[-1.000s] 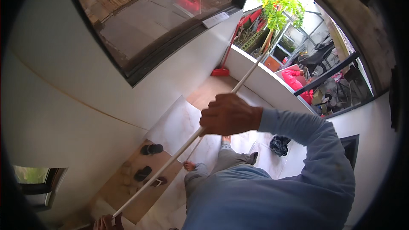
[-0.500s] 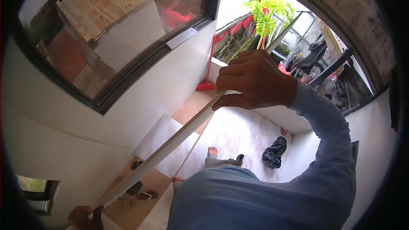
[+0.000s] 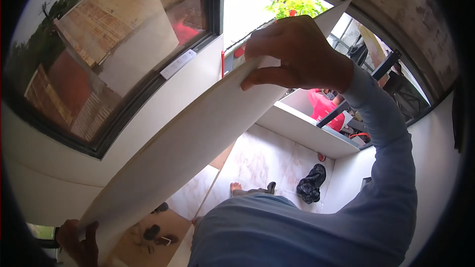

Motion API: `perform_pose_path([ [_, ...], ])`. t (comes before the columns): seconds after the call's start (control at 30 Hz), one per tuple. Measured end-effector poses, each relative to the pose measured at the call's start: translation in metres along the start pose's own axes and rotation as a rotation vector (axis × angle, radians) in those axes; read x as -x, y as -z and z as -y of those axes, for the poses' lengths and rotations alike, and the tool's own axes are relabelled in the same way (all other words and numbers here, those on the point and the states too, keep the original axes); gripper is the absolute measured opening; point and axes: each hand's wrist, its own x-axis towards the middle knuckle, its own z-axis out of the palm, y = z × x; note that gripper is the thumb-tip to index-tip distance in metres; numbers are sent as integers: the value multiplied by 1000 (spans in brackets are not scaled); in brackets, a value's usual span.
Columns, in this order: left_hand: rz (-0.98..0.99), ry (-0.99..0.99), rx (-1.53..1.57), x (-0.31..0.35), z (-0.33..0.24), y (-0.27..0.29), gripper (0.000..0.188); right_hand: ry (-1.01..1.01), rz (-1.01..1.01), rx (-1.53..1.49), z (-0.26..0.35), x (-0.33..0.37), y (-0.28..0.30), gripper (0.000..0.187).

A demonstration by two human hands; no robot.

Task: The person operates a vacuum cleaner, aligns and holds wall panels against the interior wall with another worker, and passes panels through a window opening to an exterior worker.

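Note:
A long white panel [image 3: 173, 136] slants across the view from the lower left up to the opening at the top right, its broad face showing. My right hand [image 3: 299, 54] is closed around its upper part, thumb on the near face and fingers over the edge. At the lower left my left hand [image 3: 79, 242] pinches the other end between thumb and fingers. A pointed end of the panel sticks out beyond my right hand. Part of the floor and the low wall is hidden behind the panel.
A dark-framed window [image 3: 148, 69] is at the left, with a white label strip [image 3: 178, 64] on its frame. Through the opening at the right a person in a red shirt [image 3: 329, 111] shows. A black plastic bag [image 3: 311, 184] and dark sandals [image 3: 152, 231] lie on the floor.
The panel has turned from nearly edge-on to showing its broad face. Both hands have shifted slightly left, still gripping it. A person in red now shows outside.

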Motion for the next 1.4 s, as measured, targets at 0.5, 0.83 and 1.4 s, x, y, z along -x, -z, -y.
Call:
perform_pose_path([
  [0.5, 134, -99, -9, -81, -101, -5, 40, -97, 68, 76, -79, 81, -2, 36],
  [0.83, -34, -306, -21, -90, -113, -10, 44, -121, 19, -6, -63, 98, -11, 38],
  [1.4, -106, -358, 27, -70, -102, -18, 55, -268, 60, 142, -12, 120, 5, 36],
])
